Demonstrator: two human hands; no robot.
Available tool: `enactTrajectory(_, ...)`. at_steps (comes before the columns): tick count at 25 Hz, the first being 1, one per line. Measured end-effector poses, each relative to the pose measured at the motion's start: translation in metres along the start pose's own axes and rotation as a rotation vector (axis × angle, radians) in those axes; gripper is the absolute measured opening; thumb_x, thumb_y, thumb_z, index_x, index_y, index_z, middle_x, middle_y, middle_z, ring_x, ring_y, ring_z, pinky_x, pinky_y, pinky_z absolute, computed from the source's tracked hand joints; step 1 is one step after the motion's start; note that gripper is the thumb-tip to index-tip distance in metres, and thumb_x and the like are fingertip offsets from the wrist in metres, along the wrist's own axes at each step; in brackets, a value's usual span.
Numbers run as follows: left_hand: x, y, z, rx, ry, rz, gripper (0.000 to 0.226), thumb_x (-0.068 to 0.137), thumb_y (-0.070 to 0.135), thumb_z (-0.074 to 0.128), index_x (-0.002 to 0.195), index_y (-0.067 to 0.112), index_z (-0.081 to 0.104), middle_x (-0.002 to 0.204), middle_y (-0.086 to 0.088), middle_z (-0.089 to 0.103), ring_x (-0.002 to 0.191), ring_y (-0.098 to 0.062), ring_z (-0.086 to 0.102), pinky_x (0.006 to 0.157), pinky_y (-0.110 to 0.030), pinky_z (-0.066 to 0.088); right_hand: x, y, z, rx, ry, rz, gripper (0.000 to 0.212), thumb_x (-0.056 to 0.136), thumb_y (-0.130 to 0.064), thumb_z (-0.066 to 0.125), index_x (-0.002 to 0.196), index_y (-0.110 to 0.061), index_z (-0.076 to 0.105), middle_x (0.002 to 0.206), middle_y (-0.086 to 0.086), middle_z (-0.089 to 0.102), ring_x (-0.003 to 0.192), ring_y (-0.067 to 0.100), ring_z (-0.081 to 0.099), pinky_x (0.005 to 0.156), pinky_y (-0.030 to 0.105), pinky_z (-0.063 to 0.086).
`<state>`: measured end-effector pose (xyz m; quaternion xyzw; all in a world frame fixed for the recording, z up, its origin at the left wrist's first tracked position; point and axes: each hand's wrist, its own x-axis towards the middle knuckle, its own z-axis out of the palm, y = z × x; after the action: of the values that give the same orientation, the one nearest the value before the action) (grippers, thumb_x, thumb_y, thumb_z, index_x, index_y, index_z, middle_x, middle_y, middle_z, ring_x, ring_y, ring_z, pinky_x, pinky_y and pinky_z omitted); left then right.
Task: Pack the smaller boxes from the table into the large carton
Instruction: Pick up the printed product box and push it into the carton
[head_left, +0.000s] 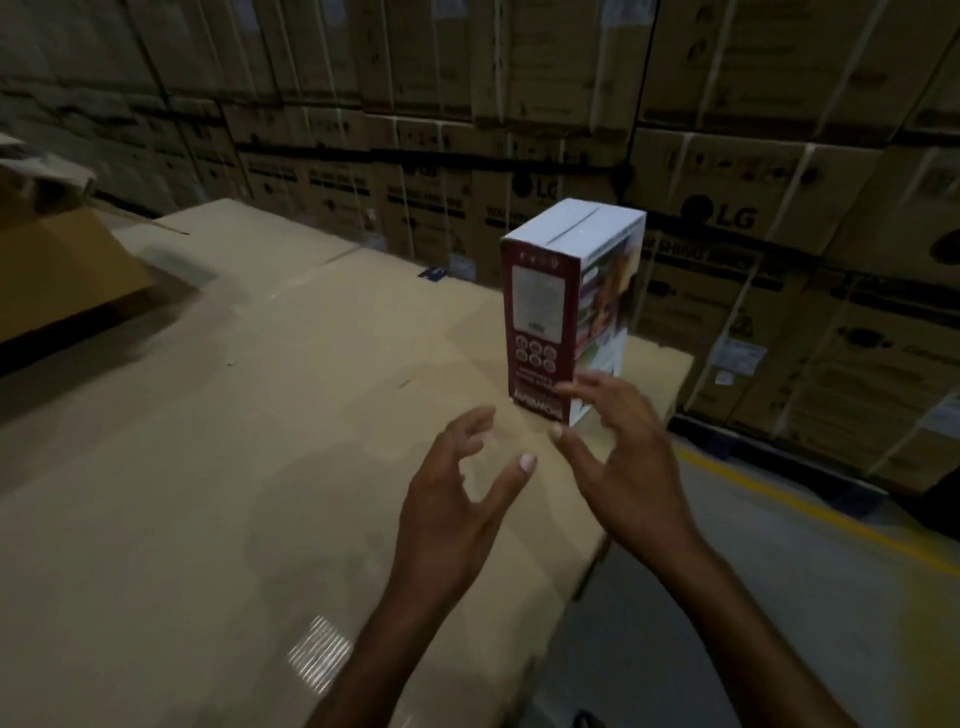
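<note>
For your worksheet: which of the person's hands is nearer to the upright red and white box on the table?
The right hand: its fingers overlap the base of the red and white box. The left hand hangs open, lower-left of the box, apart from it.

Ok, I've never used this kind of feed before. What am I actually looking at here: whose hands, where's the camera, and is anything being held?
There is one picture only, from a camera worn on the person's head, looking forward and down. No machine is involved; the two arms coming up from the bottom edge are the wearer's own. The left hand and the right hand are both open with fingers spread, close to a tall red and white box that stands upright near the far right corner of the cardboard-covered table. Neither hand grips it yet; the right fingertips look near or just touching its lower edge. At far left, part of a large open carton shows. Behind are stacked warehouse cartons.
</note>
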<state>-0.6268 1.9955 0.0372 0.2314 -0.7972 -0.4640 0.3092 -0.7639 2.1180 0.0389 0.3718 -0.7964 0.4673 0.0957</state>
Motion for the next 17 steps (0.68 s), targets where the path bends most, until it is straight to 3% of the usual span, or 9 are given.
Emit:
enactTrajectory(3,0.081,0.026,0.047,-0.045,0.071,0.01,0.063,0.086,0.061,0.066,0.143,0.044,0.045,0.136,0.033,0.048,0.121,0.01,0.052,0.086,-0.016,0.047,0.098,0.042,-0.019,0.035,0.146,-0.027,0.036,0.094,-0.031,0.071,0.129,-0.025,0.064,0.142,-0.006,0.053,0.134,0.013,0.046,0.107,0.034,0.042)
enactTrajectory(6,0.148,0.049,0.083,-0.048,0.094,0.071,0.062,0.092,0.058,0.06,0.147,0.048,0.036,0.141,0.039,0.035,0.126,0.019,0.037,0.089,-0.005,0.037,0.181,0.08,-0.033,0.14,0.347,0.061,0.038,0.098,-0.044,0.063,0.131,-0.026,0.058,0.131,-0.008,0.05,0.126,0.013,0.05,0.101,0.046,0.049)
enactTrajectory(9,0.195,0.058,0.109,-0.011,0.132,0.043,0.069,0.094,0.059,0.055,0.155,0.042,0.028,0.162,0.02,0.02,0.132,0.016,0.024,0.09,-0.004,0.029,0.241,0.106,-0.025,0.191,0.249,0.226,0.06,0.096,-0.065,0.052,0.147,-0.035,0.043,0.147,-0.006,0.043,0.135,0.014,0.044,0.108,0.05,0.046)
enactTrajectory(10,0.207,0.057,0.115,-0.023,0.151,0.003,0.071,0.093,0.063,0.053,0.156,0.041,0.026,0.165,0.016,0.016,0.135,0.012,0.023,0.096,-0.008,0.032,0.256,0.111,-0.021,0.183,0.191,0.242,0.067,0.094,-0.071,0.049,0.151,-0.036,0.038,0.154,-0.004,0.04,0.14,0.016,0.041,0.111,0.052,0.043)
enactTrajectory(13,0.237,0.05,0.125,-0.131,0.189,-0.156,0.077,0.088,0.076,0.05,0.154,0.049,0.02,0.165,0.011,0.019,0.144,-0.012,0.036,0.108,-0.043,0.046,0.29,0.121,-0.012,0.219,0.031,0.284,0.076,0.092,-0.076,0.045,0.155,-0.035,0.032,0.158,0.0,0.039,0.141,0.022,0.042,0.112,0.051,0.04)
enactTrajectory(15,0.242,0.051,0.126,-0.261,0.167,-0.26,0.072,0.093,0.067,0.053,0.153,0.052,0.017,0.156,0.018,0.031,0.132,-0.014,0.048,0.104,-0.044,0.048,0.3,0.123,-0.008,0.223,-0.05,0.292,0.071,0.094,-0.07,0.051,0.151,-0.029,0.041,0.145,0.0,0.053,0.127,0.021,0.054,0.106,0.049,0.047)
enactTrajectory(17,0.237,0.051,0.123,-0.343,0.175,-0.301,0.068,0.097,0.055,0.055,0.153,0.052,0.016,0.145,0.02,0.04,0.122,-0.011,0.053,0.102,-0.047,0.049,0.298,0.119,-0.005,0.198,-0.059,0.253,0.057,0.094,-0.063,0.058,0.139,-0.028,0.053,0.118,-0.013,0.061,0.104,0.009,0.061,0.095,0.048,0.055)
